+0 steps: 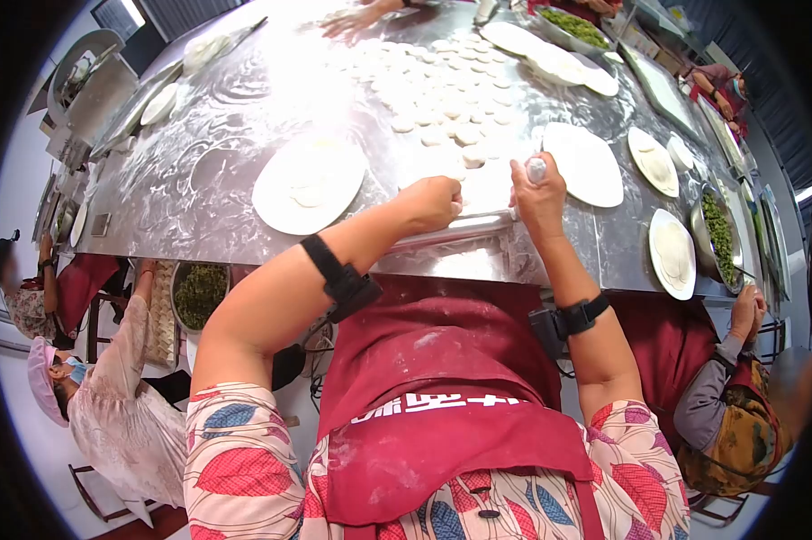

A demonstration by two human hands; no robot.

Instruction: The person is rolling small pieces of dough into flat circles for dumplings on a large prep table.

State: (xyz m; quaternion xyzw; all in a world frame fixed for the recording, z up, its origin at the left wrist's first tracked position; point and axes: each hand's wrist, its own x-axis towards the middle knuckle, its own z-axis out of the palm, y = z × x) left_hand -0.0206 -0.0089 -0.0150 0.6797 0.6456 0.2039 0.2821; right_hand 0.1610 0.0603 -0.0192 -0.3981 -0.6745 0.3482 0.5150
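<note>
My left hand [435, 203] is closed near the table's front edge, its fingers curled inward; what they pinch, if anything, is hidden. My right hand [539, 200] is wrapped round a floury rod, likely a rolling pin, whose rounded end [536, 169] shows above the fist. Between the hands lies a bright white floured surface [489, 191] with a raised front edge. Just beyond it, several small pale dough pieces [455, 117] are spread over the metal table [217, 202].
White plates flank my hands, at left [280, 193] and right [582, 164]. More plates [672, 255] and a bowl of green filling [717, 236] stand farther right. Co-workers sit at both sides; another person's hand [352, 22] reaches over the far side.
</note>
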